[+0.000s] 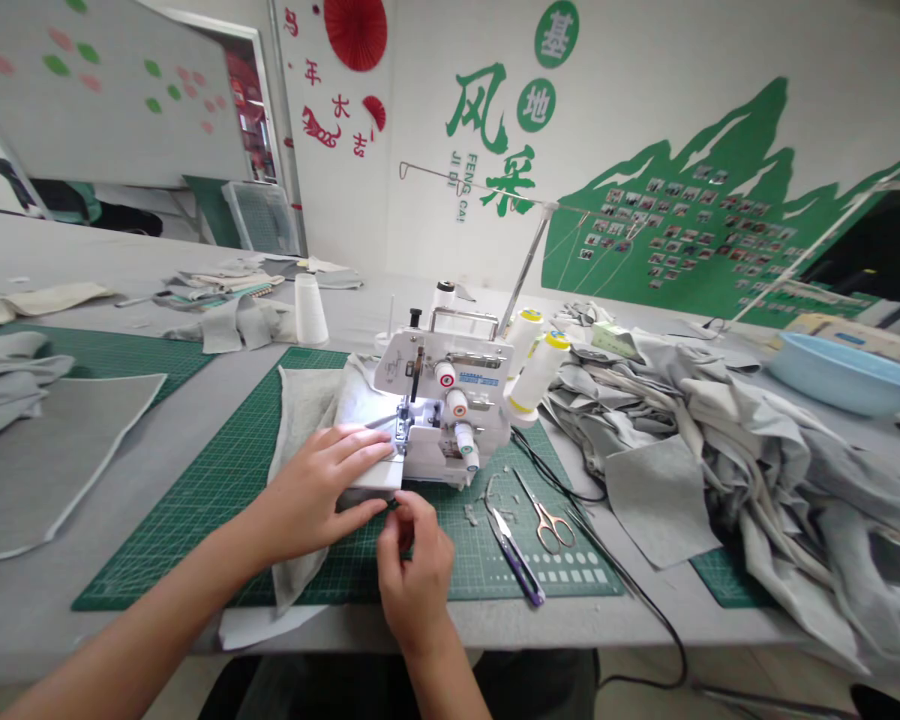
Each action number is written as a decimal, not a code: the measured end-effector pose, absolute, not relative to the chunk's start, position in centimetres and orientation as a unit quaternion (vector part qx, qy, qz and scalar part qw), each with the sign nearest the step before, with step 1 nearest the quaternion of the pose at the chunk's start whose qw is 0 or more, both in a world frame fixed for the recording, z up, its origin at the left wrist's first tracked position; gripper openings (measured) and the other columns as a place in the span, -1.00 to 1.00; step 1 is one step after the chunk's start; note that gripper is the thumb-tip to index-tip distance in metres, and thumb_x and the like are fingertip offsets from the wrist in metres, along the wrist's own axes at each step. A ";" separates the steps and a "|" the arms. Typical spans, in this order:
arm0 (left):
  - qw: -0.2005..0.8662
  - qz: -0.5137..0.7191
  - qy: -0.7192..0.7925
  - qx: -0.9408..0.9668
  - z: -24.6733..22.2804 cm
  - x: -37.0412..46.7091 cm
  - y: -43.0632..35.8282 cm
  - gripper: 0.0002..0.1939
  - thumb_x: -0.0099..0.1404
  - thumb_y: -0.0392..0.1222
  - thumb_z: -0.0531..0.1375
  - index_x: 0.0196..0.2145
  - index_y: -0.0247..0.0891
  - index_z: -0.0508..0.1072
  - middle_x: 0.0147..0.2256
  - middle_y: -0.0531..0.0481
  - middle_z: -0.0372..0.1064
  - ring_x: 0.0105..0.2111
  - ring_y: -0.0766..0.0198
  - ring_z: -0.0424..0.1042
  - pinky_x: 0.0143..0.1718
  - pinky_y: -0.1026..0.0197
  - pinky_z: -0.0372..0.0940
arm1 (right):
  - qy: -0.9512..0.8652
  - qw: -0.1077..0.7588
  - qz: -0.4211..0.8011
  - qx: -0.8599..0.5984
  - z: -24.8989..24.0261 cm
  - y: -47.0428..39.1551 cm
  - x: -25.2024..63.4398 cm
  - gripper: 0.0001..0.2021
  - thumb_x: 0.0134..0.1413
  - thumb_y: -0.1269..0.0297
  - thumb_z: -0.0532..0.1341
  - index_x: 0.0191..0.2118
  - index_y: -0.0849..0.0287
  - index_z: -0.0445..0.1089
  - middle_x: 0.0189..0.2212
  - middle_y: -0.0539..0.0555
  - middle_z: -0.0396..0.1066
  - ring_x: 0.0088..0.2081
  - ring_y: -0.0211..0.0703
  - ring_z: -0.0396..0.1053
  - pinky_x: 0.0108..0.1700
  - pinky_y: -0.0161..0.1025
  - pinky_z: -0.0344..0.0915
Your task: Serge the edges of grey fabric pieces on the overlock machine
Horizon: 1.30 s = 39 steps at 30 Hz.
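Observation:
A white overlock sewing machine (450, 400) stands in front of me with its lamp lit at the needle. Light grey fabric (300, 400) lies to its left, partly up on the machine bed and hanging down over the mat. My left hand (330, 485) rests flat over the left end of the bed, fingers stretched toward the presser foot (403, 425). Just below the bed's front corner is my right hand (418, 550), its thumb and fingertips pinched together. What they hold, if anything, is too small to make out.
On the green cutting mat (195, 540) lie purple thread snips (517, 560) and small scissors (551, 525). Black cables (630, 570) run over the table's front edge. A grey fabric heap (720, 440) and blue basin (855, 370) are right; bordered grey cloth (52, 480) lies left.

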<state>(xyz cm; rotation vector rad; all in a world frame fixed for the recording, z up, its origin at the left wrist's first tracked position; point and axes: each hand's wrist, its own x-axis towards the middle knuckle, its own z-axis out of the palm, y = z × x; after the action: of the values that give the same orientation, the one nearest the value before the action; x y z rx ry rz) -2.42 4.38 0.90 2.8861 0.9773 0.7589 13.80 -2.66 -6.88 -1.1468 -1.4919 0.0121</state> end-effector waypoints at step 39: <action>0.050 0.327 0.390 0.860 2.0 1.5 0.4 -0.76 0.39 -0.25 0.09 -0.02 -0.30 0.41 -0.04 -0.19 0.44 0.01 0.03 0.38 0.08 -0.05 0.30 | -0.512 0.654 0.359 -0.426 -6.3 -4.3 10.5 -0.85 0.19 0.33 0.19 -0.12 0.16 0.39 -0.25 0.05 0.50 -0.23 -0.16 0.44 -0.14 -0.25 0.39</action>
<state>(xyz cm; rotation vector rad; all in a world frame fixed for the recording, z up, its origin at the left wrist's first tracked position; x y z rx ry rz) 1.46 0.42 1.97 2.6175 1.1870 0.9946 10.50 -4.31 -6.26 -0.9658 -1.1613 0.8138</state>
